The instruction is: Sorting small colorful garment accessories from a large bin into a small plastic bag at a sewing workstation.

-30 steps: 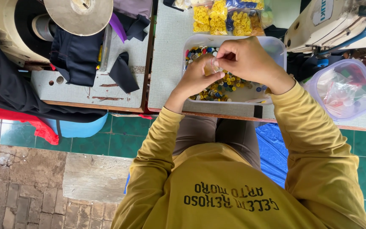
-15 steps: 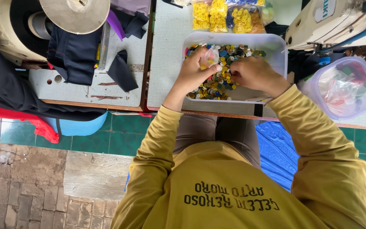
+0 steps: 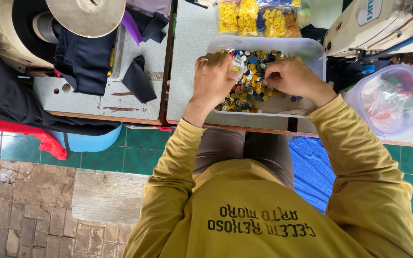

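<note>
In the button tray [image 3: 311, 50], left hand [image 3: 213, 79] grips a small bag [image 3: 235, 69]; right hand [image 3: 290, 76] pinches buttons [image 3: 249, 88].

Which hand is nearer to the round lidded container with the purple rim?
Right. The right hand is in the button tray, beside the round container; the left hand is at the tray's far side.

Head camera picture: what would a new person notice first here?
First, the clear tray of mixed coloured buttons at the table's middle, with both hands in it: the left hand holds a small clear bag, the right hand pinches among the buttons. Next, the bags of yellow buttons behind the tray, and the round lidded tub at the right.
</note>
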